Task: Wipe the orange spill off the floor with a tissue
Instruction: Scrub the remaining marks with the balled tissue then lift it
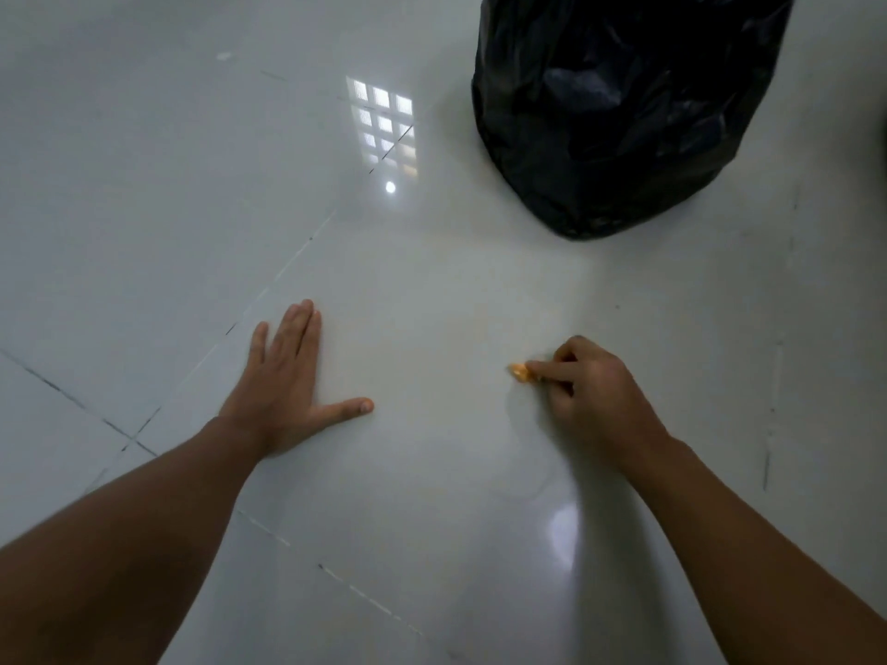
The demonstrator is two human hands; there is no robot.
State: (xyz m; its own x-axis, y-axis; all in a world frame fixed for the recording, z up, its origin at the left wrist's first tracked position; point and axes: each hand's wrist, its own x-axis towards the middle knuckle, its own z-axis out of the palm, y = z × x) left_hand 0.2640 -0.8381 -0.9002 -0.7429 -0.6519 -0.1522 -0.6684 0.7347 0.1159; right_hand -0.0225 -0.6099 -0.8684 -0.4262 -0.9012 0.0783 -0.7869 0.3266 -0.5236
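Note:
My right hand (588, 391) is closed around a small wad of tissue (521, 372), stained orange, and presses it against the glossy white tile floor (432, 290). Only the wad's tip pokes out past my fingers. A very faint yellowish smear shows on the tiles just above and left of the wad. My left hand (288, 381) lies flat on the floor to the left, palm down, fingers spread and thumb out, holding nothing.
A full black rubbish bag (619, 112) stands on the floor at the upper right, beyond my right hand. Dark grout lines (120, 429) cross the tiles at the left. Window light reflects off the floor (384, 127) near the top centre.

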